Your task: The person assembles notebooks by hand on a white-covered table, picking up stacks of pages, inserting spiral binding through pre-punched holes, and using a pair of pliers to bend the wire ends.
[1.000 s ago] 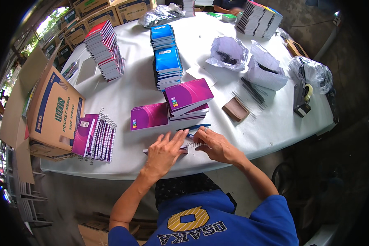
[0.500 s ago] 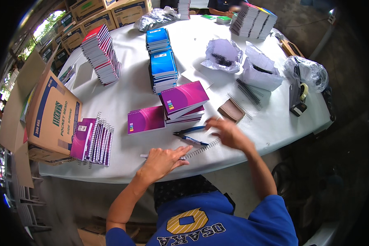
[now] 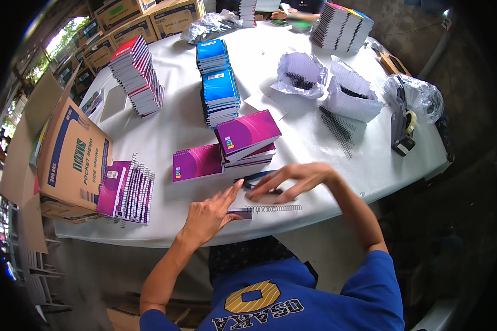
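While the left hand [image 3: 205, 218] holds a notebook [image 3: 244, 214], the right hand [image 3: 297, 179] now grips the brown block [image 3: 267, 197] brought nearer

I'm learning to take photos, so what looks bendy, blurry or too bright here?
Head view: the table's edge bows, fisheye-style, and the corners go black; head view: the right hand looks partly smeared; head view: daylight at upper left glares white.
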